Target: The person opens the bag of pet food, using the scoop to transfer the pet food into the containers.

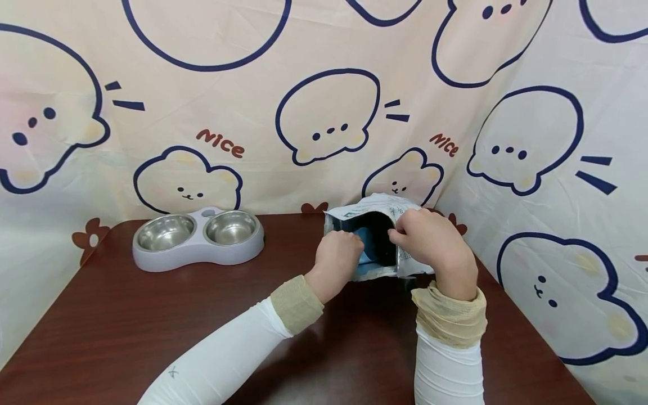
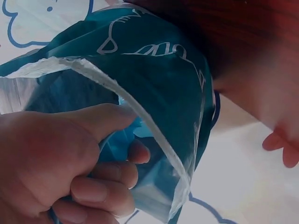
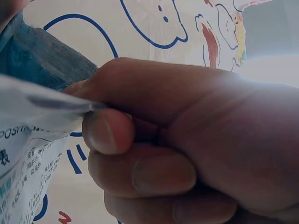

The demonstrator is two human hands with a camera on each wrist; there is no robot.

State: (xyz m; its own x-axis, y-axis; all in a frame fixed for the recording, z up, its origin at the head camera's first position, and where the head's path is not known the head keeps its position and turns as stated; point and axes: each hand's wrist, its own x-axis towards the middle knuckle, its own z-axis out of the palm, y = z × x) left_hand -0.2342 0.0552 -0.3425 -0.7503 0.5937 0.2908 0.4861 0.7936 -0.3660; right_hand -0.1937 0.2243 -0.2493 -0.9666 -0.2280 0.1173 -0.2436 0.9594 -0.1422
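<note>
A white and teal printed bag (image 1: 361,211) stands on the table near the back wall, its wide mouth facing the person. My left hand (image 1: 338,261) grips the bag at the left side of the mouth, thumb laid over curled fingers. Between and behind those fingers shows something bright blue (image 2: 117,145); whether it is a separate piece or the bag's inside I cannot tell. On the opposite side, my right hand (image 1: 434,242) pinches the rim between thumb and forefinger. The bag's inside is mostly dark, and its contents are hidden.
A pale double pet bowl (image 1: 198,252) with two steel dishes stands at the back left of the dark brown table (image 1: 167,315). Cloth printed with cartoon bears (image 1: 329,118) hangs along the back and sides, close behind the bag.
</note>
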